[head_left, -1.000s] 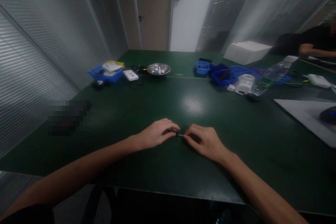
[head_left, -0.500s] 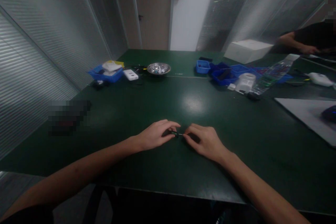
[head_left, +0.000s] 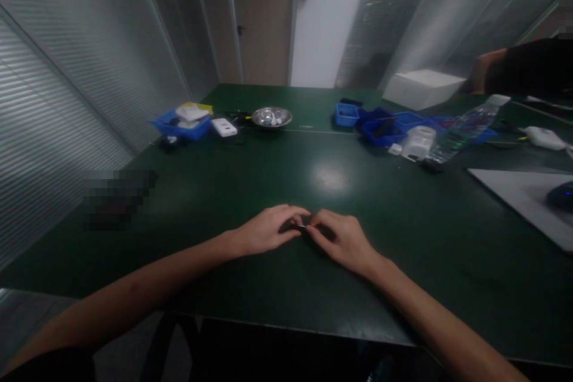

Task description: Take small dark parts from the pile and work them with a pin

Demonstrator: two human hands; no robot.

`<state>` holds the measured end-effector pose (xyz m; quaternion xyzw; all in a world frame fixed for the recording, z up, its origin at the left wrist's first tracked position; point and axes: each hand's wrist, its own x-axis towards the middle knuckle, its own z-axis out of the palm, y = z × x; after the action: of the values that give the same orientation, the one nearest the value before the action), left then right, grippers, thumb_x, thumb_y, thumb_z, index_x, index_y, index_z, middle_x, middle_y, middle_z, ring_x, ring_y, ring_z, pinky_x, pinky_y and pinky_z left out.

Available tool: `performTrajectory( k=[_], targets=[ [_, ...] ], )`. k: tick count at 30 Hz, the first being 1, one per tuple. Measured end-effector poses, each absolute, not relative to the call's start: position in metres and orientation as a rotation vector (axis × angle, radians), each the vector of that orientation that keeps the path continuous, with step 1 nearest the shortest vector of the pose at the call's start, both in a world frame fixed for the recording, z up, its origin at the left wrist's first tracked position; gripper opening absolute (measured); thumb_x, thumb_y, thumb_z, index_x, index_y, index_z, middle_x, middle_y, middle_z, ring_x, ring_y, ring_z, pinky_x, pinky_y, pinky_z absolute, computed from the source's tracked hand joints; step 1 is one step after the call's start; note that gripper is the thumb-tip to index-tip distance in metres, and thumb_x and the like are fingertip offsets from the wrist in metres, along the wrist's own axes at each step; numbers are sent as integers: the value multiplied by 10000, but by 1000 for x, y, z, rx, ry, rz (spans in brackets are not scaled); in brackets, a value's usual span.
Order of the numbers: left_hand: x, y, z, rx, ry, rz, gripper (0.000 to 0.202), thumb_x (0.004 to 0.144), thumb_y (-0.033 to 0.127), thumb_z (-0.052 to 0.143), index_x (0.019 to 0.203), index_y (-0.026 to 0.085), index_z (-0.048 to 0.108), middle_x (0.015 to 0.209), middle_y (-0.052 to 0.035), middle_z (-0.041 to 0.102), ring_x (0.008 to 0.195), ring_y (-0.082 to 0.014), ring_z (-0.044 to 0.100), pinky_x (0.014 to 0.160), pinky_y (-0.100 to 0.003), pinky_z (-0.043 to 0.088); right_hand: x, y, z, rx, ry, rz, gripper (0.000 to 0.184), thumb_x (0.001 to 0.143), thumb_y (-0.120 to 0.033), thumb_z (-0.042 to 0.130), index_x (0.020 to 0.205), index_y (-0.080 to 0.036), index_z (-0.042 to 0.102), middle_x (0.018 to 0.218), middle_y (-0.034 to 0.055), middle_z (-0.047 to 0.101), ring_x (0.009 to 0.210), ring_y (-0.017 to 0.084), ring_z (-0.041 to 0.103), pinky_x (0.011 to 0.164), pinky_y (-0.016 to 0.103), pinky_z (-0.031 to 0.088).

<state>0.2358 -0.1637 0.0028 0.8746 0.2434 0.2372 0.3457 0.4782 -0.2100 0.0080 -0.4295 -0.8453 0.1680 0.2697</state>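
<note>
Presently, I look down from afar on a dark green worktop [head_left: 286, 173], where two bare hands nearly meet. The right hand [head_left: 341, 237] pinches a tiny, slim, pale piece [head_left: 302, 227] between thumb and fingertips; that piece sits in the narrow gap between the hands. The left hand [head_left: 271, 229] curls just beside it, thumb and fingers bent, and I cannot tell whether it grips anything. Farther back, well apart, sit a shiny metal bowl [head_left: 271, 118], a blue basket [head_left: 179, 129] to the left and a transparent plastic bottle [head_left: 468, 130] to the right.
</note>
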Motion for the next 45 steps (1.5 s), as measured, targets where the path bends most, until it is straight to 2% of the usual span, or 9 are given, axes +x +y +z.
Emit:
performTrajectory(
  k=[13,18,24,29,34,37,40,45],
  targets=[
    [196,-135,16,2222,571,397,486,1002,187,570,1473,292,510,1195,-70,673,1095,-194,630,980,-367,479,490,-211,6,-1216,-2243,405,213,1025,-355,525,944,-220,669,865,17,684,684,135,600,640,265,412],
    [135,-75,10,2251,995,542,480,973,256,586,1451,254,540,1210,-82,677,1012,-201,646,897,-350,506,493,-211,6,-1203,-2235,411,208,1025,-362,540,950,-222,674,882,17,691,699,137,619,660,270,431],
    [41,-15,-13,2036,1700,850,479,833,275,695,1298,168,650,1117,-104,710,915,-211,666,857,-348,529,494,-211,8,-1201,-2233,407,193,1024,-353,548,960,-222,674,903,12,697,733,136,634,662,269,435],
    [0,-2,-20,1978,1858,886,510,781,307,713,1270,170,666,1073,-97,722,940,-221,675,880,-354,533,495,-210,6,-1191,-2242,406,205,1026,-354,535,957,-222,676,893,15,698,717,136,627,649,271,432],
    [-16,-4,-16,2052,1802,812,580,777,277,670,1347,180,626,1186,-94,712,1059,-238,666,941,-351,516,496,-209,5,-1195,-2239,417,212,1025,-363,534,954,-223,677,887,12,697,696,129,619,641,267,435],
    [-25,-2,-15,2134,1934,699,427,786,290,661,1198,192,720,1170,-99,709,1055,-275,661,946,-380,506,496,-210,7,-1194,-2247,416,219,1024,-365,532,952,-220,680,887,18,700,714,136,629,643,268,437],
    [-31,1,-16,2142,2064,593,258,807,354,674,988,196,769,1083,-115,707,971,-293,666,880,-390,515,495,-211,8,-1195,-2249,417,218,1023,-363,532,951,-220,681,888,19,701,725,138,636,643,267,436],
    [-27,-3,-14,2098,2108,637,206,819,341,667,954,202,737,983,-97,715,885,-269,674,804,-359,519,495,-211,8,-1200,-2242,424,210,1024,-360,536,952,-223,679,897,14,705,720,134,638,652,263,439]
  ],
)
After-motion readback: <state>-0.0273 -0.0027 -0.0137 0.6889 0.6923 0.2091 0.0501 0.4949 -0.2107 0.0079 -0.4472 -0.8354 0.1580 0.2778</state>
